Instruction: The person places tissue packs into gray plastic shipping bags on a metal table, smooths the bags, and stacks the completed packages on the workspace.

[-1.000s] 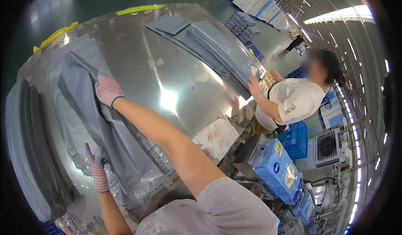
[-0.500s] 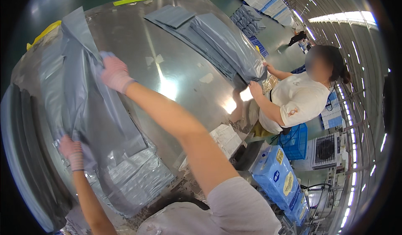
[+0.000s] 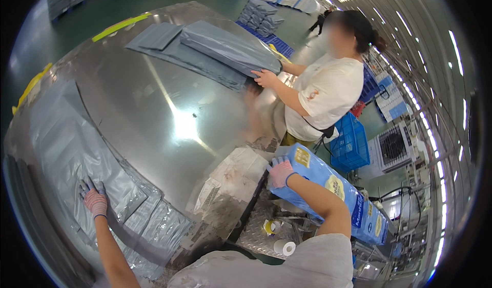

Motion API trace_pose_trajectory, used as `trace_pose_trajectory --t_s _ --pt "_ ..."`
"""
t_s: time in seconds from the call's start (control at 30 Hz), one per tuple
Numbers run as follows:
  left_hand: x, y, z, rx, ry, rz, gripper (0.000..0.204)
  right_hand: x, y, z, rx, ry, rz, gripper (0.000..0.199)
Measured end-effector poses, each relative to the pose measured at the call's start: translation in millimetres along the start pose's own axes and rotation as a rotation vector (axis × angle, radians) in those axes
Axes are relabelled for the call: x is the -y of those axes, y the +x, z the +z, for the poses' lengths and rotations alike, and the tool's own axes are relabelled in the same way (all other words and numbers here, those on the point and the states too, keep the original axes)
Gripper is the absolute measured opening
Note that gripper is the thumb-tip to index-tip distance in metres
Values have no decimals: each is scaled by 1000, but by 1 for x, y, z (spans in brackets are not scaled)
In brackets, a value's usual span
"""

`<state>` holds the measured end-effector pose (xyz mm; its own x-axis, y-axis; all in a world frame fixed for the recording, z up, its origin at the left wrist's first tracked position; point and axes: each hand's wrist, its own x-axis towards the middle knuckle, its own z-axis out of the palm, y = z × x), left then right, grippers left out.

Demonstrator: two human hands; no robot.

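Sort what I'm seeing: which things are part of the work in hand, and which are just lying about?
In hand:
left hand flat on the grey plastic bags
right hand on the blue package

Lying about:
tape rolls
blue crate
co-worker's grey bag stack

The table (image 3: 169, 98) is bare sheet metal, polished and glossy, throwing back a bright glare. The grey bags (image 3: 66, 149) on it are thin plastic film, smooth with a dull sheen, creased at the lower edge. Both hands, left (image 3: 95, 202) and right (image 3: 281, 171), wear knitted cloth gloves with a pinkish rubbery coat. The blue pack (image 3: 333, 190) is glossy printed plastic. The sheet (image 3: 230, 183) at the table's edge looks like worn, stained paper, matt and rough.
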<state>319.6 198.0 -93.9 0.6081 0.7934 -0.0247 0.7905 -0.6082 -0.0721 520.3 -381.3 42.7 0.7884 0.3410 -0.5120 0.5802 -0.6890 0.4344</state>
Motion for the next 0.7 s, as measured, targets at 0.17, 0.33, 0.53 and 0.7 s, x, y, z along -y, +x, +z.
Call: trace_pose_trajectory --t_s 0.17,0.33,0.53,0.7 --pt "-36 -35 -31 63 -23 85 59 3 -15 -37 210 87 -75 43" --pt "-53 -148 -33 52 -163 204 68 -58 37 -7 -171 547 130 32" --pt "-29 -306 -6 148 -706 252 63 -167 50 66 -298 840 710 49" --pt "-44 -333 32 844 -1129 345 38 -230 50 181 -33 729 301 44"
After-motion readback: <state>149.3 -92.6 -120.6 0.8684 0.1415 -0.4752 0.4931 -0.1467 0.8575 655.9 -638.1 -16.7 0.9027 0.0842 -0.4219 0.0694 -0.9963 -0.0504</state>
